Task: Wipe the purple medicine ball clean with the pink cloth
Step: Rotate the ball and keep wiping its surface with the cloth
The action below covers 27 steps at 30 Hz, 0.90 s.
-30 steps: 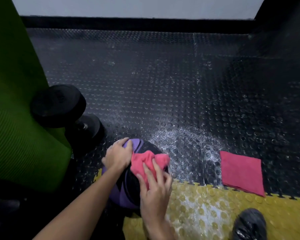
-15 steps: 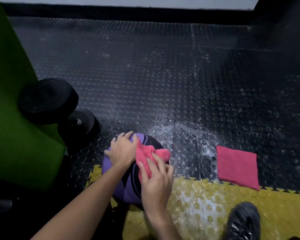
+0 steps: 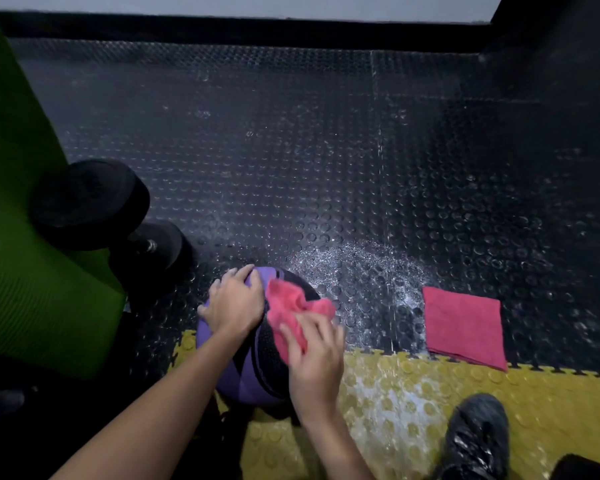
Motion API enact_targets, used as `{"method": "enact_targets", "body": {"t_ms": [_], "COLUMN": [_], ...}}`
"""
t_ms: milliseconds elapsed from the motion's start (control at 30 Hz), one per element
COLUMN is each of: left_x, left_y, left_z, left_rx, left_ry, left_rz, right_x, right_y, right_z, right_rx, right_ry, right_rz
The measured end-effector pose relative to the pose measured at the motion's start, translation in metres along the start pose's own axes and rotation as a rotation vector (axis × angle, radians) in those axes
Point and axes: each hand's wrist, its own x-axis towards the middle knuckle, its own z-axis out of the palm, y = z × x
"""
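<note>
On purple ball [image 3: 243, 379]: bunched pink cloth [image 3: 284, 303]

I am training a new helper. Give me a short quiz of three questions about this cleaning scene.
1. True or false: the left hand rests on the purple medicine ball.
2. The folded cloth lies: A) on the floor, right of the ball; B) on top of the ball; C) in the left hand.
3. Fill in: the right hand presses the pink cloth against the ____.
Key: 1 true; 2 A; 3 ball.
</note>
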Motion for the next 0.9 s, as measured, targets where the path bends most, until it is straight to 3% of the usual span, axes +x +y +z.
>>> {"method": "enact_targets", "body": {"t_ms": [67,133,200,233,300,400,467,533,600,667,767,900], "left_x": [0.004,0.007,0.005,0.005,0.001,-0.006,-0.012,-0.027,-0.044,-0.050,-0.033,-0.029], "left_y": [-0.001,-0.003,-0.008,-0.011,-0.020,-0.039,-0.050,-0.060,-0.069,-0.072,-0.066,-0.068], "left_z": [-0.007,-0.011,-0.012,-0.012,-0.010,-0.009,-0.009,-0.005,0.000,-0.002,-0.010,-0.006], "left_rx": [-0.048,-0.087,-0.110,-0.117,-0.112,-0.135,-0.189,-0.245,-0.282,-0.311,-0.368,-0.228], "left_ry": [-0.010,-0.007,0.005,0.017,0.037,0.086,0.130,0.179,0.217,0.203,0.150,0.097], "left_rz": [-0.009,-0.025,-0.046,-0.054,-0.057,-0.027,-0.028,-0.028,-0.026,-0.065,-0.258,-0.219], "right_x": [-0.024,-0.024,-0.020,-0.017,-0.011,-0.009,-0.008,0.000,-0.002,-0.006,-0.004,0.005], "right_y": [0.017,0.036,0.050,0.049,0.026,-0.018,-0.020,-0.004,0.028,0.047,0.033,0.014], "right_z": [-0.003,-0.006,-0.008,-0.008,-0.006,0.005,0.012,0.002,-0.007,-0.019,-0.021,-0.015], "right_rx": [0.030,0.091,0.203,0.255,0.276,0.197,0.068,0.084,0.206,0.249,0.431,0.473], "right_ry": [-0.016,0.018,-0.058,-0.089,-0.063,-0.089,-0.104,-0.089,-0.193,-0.269,-0.221,-0.338], "right_rz": [0.068,0.401,0.749,0.810,0.690,0.246,0.081,0.265,0.674,0.831,0.753,0.456]}}
